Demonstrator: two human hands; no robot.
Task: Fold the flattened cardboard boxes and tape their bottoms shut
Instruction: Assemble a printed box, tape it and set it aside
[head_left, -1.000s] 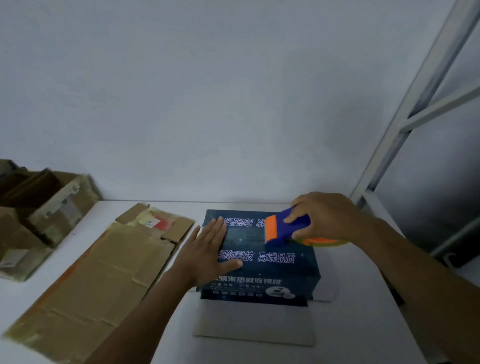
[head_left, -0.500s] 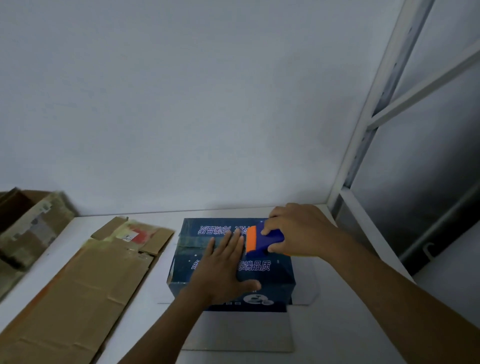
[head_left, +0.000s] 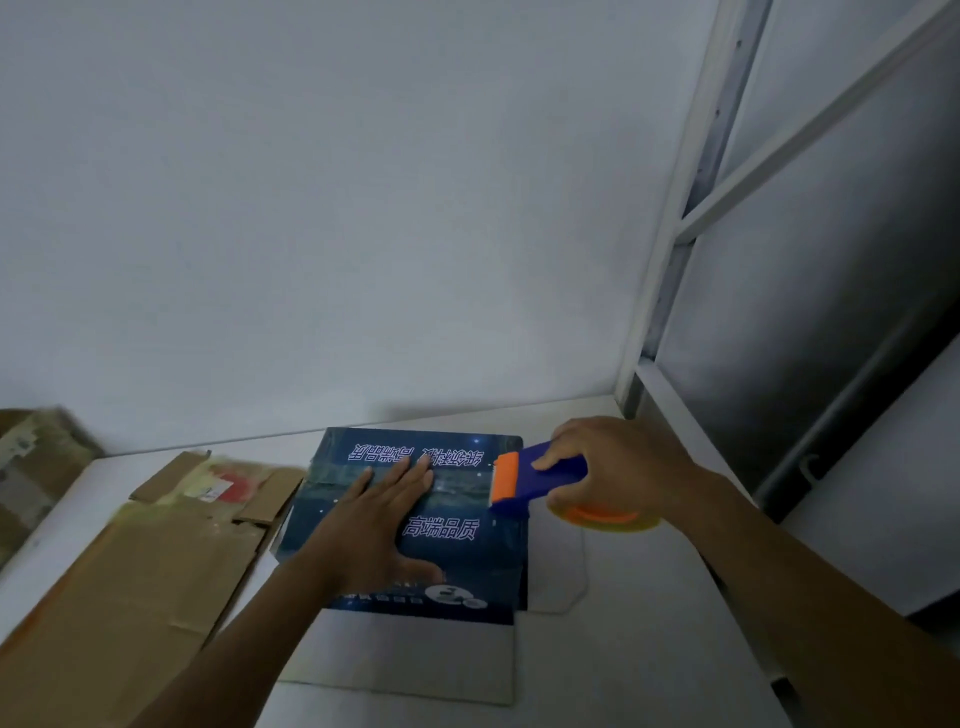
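head view: my left hand (head_left: 374, 525) is lying flat, fingers straight, pressing the dark blue printed cardboard box (head_left: 457, 551) on the white table (head_left: 623, 649) to hold its flaps shut. my right hand (head_left: 613, 467) is gripping the blue-and-orange tape dispenser (head_left: 535, 475) at the box's right edge, likely for taping the seam.
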